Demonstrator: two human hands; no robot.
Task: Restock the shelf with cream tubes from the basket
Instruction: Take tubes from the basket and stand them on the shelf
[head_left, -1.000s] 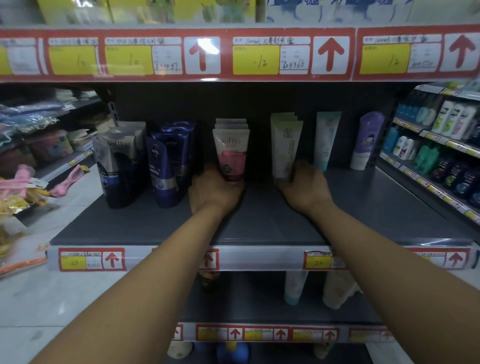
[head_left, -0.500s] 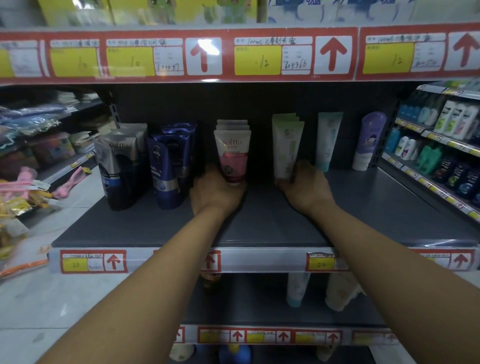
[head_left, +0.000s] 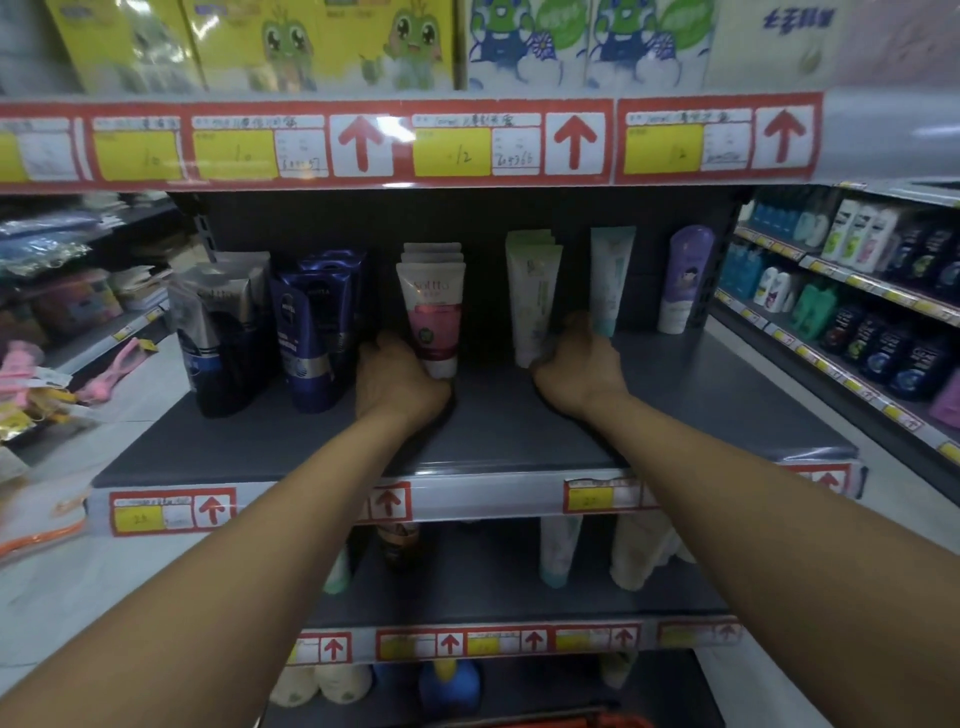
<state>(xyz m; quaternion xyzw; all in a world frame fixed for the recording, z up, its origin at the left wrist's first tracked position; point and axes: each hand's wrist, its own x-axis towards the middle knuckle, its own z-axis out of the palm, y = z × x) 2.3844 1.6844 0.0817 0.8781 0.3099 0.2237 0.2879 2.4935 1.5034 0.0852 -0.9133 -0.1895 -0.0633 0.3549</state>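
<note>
Both hands at cream tubes on the mid shelf (head_left: 675, 415).
L hand (head_left: 400, 382) w/ fingers wrapped round the base of the front pink-and-white tube (head_left: 432, 317), which stands upright at the head of a row of same tubes. R hand (head_left: 579, 366) w/ fingers closed on the bottom of the front pale green tube (head_left: 532, 301), also upright, more behind it. Teal tube (head_left: 610, 280) just beside R hand; purple bottle (head_left: 683, 278) further R. Dark blue tubes (head_left: 311, 332) & silver-black tubes (head_left: 221, 332) stand L of the L hand. Basket: can't tell where.
</note>
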